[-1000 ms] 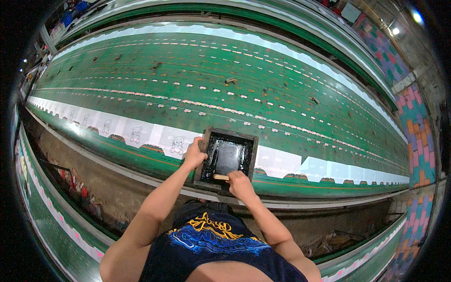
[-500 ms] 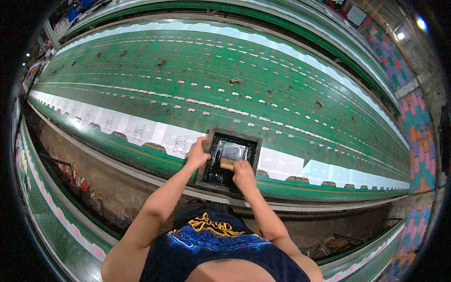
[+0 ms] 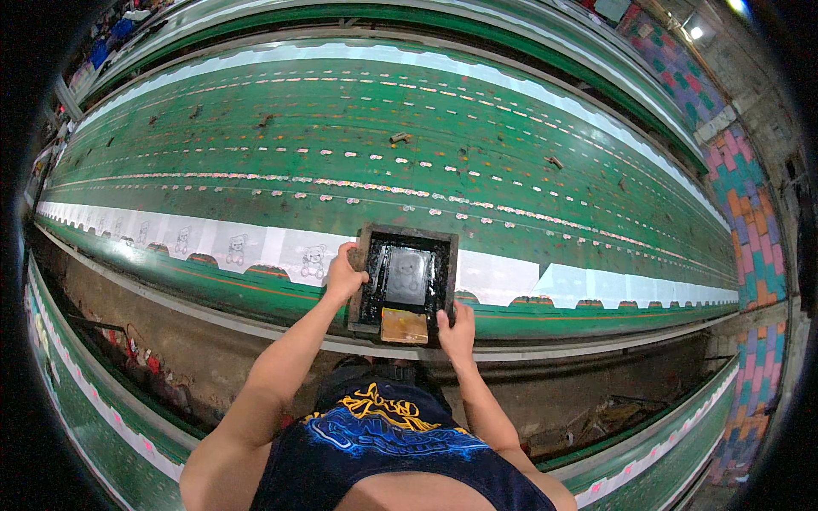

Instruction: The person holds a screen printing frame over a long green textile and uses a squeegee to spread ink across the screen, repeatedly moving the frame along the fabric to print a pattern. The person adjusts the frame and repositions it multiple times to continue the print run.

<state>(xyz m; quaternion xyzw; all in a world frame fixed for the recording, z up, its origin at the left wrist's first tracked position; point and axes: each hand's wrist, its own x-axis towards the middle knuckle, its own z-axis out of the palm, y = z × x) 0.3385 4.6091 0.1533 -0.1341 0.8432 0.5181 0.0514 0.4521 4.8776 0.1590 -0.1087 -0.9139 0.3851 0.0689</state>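
Note:
A dark screen-printing frame (image 3: 412, 231) sits across the white fabric strip (image 3: 273, 247) at the near side of the long green table. Inside it, black ink surrounds a greyish mesh window (image 3: 407, 277) with a faint bear drawing. A wide tan squeegee (image 3: 404, 325) rests against the frame's near end, with no hand on it. My left hand (image 3: 344, 274) grips the left side rail. My right hand (image 3: 457, 330) is closed round the right rail, near its lower corner. Left of the frame, bear outlines (image 3: 314, 262) are printed along the strip.
The green table (image 3: 511, 170) bears rows of small pale marks and several scraps (image 3: 400, 137). A second white strip (image 3: 375, 53) runs along its far edge. Another green table (image 3: 111, 400) lies behind me, across a littered gap. Coloured paving (image 3: 754, 247) is at the right.
My right hand has let go of the squeegee and moved to the frame's right rail. The squeegee now lies at the near end. The view has shifted slightly.

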